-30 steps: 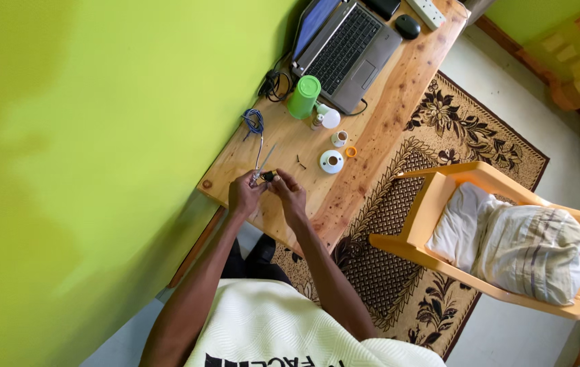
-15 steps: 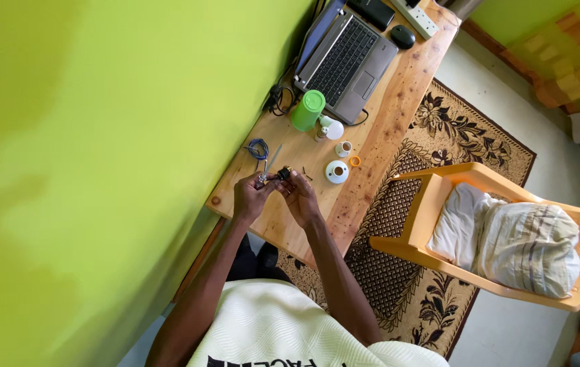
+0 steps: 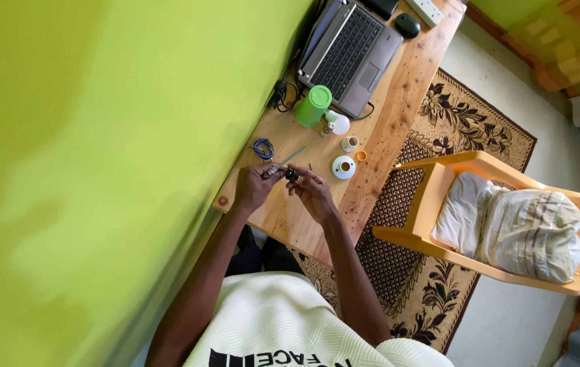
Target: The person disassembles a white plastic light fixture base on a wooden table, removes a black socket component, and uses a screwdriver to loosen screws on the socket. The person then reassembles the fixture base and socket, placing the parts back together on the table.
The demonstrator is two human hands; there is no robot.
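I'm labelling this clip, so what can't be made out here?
- Head view: the small dark part between the left hand and right hand is too small to identify, half covered by fingers.
- Laptop: its screen is cut off by the top edge.
- Blue wire coil: ends too fine to trace.

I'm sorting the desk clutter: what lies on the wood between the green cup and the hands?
In the head view, between the green cup and both hands, left hand and right hand, lies a blue wire coil on bare wood.

We see a laptop (image 3: 354, 56) and mouse (image 3: 407, 25) at the desk's (image 3: 398, 115) far end, a green cup (image 3: 313, 106) beside them.
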